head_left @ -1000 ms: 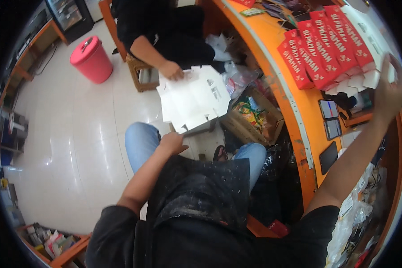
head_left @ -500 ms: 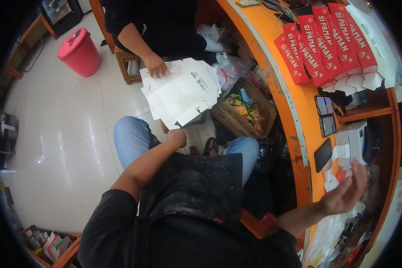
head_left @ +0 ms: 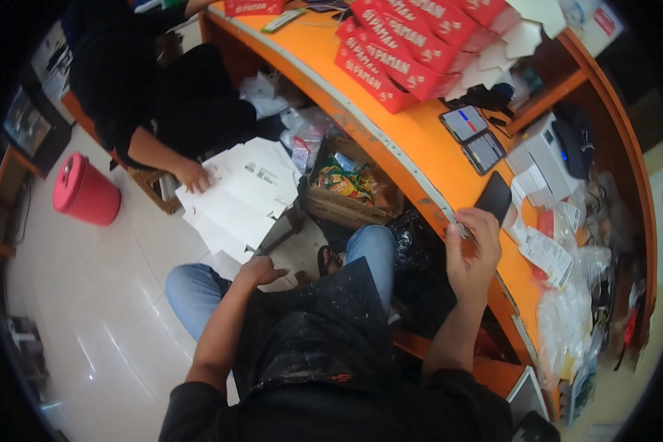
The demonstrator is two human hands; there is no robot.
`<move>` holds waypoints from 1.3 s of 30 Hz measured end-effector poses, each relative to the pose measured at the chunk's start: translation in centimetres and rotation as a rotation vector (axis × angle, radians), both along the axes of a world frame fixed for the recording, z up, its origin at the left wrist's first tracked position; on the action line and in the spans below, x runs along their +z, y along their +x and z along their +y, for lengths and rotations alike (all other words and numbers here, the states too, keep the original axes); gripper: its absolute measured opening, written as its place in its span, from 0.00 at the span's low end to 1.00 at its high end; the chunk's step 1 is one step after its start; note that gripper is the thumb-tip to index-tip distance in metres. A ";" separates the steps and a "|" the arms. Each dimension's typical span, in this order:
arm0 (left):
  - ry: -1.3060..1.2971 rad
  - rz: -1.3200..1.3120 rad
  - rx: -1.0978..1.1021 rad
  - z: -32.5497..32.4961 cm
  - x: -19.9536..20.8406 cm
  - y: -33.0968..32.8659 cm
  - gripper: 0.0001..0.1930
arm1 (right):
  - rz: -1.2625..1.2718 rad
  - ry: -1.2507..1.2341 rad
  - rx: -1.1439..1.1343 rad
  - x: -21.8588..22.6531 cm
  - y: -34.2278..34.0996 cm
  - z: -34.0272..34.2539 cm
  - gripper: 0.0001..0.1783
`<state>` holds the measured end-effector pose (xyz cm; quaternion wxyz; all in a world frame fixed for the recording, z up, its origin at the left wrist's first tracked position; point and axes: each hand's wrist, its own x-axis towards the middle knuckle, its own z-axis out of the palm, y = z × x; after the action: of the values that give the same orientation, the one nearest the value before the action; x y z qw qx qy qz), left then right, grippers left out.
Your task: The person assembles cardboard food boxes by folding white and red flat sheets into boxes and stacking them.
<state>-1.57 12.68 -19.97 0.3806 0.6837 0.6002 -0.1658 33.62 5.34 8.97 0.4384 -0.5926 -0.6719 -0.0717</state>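
Observation:
In the middle of the view, my left hand (head_left: 258,271) is low, loosely bent with one digit sticking out to the right. It is at the near corner of a stack of flat white cardboard box blanks (head_left: 236,191), and I see nothing in it. My right hand (head_left: 475,254) is raised by the counter's edge, thumb and fingers apart, holding nothing I can see. Just beyond its fingertips lies a dark phone or tablet (head_left: 496,197). Another person's hand (head_left: 194,177) rests on the far left part of the blanks.
The orange counter (head_left: 412,144) curves along the right, bearing red folded boxes (head_left: 401,55), two lit phones (head_left: 464,124), a white printer (head_left: 545,158) and plastic bags (head_left: 567,317). A carton (head_left: 350,210) of packets stands below. A pink bin (head_left: 86,190) is on the left floor.
The view has swung to the right. My right hand has come inward and up from the counter's right side to its near edge. My left hand's fist has loosened, near the blanks' corner.

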 end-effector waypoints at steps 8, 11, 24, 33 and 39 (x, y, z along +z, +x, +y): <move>-0.419 0.190 -0.100 3.2 0.2 -4.2 0.22 | 0.122 0.013 0.180 -0.3 -3.8 1.6 0.08; 0.168 0.454 0.100 1.4 -6.2 -11.7 0.17 | 0.108 0.001 0.210 -0.7 -4.0 1.1 0.08; 0.547 0.144 0.209 2.2 -10.0 -7.8 0.49 | 0.132 -0.166 0.021 -3.9 -0.6 -1.8 0.06; 0.559 0.186 0.298 3.3 -10.4 -8.7 0.42 | 0.091 -0.145 0.012 -4.6 0.1 -1.9 0.06; 0.773 -0.041 -0.036 4.3 -5.1 -4.6 0.36 | 0.075 -0.181 0.021 -5.2 -1.1 -1.1 0.05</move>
<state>-6.17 17.02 -25.09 0.1037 0.7903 0.5986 0.0798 32.56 4.24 3.72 0.4084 -0.6251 -0.6649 0.0161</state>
